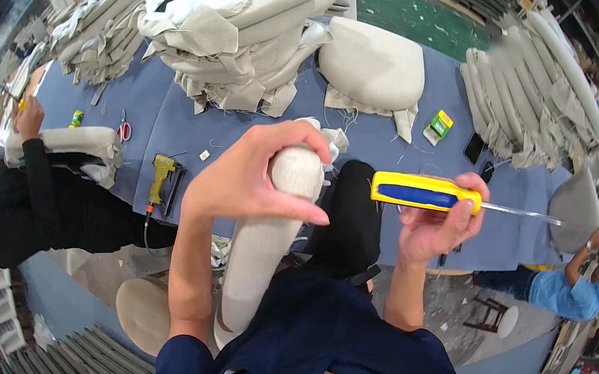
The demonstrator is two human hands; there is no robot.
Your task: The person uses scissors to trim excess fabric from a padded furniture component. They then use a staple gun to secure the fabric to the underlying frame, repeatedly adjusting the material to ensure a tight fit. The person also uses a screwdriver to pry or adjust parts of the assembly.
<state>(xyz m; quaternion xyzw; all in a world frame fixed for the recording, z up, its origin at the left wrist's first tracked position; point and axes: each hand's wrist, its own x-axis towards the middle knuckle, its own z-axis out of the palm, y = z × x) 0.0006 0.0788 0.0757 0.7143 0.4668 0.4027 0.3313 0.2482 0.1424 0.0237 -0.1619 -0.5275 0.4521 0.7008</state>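
Scissors [124,131], a green-yellow box [438,127] and a black phone [475,148] lie on the table [180,127].

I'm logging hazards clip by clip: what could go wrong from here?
The screwdriver in the right hand has a bare shaft; turned toward the cushion, it might slip and jab the left hand around the cushion's end.

The staple gun lies near the table's edge, its hose hanging over; a snag could drag it off.
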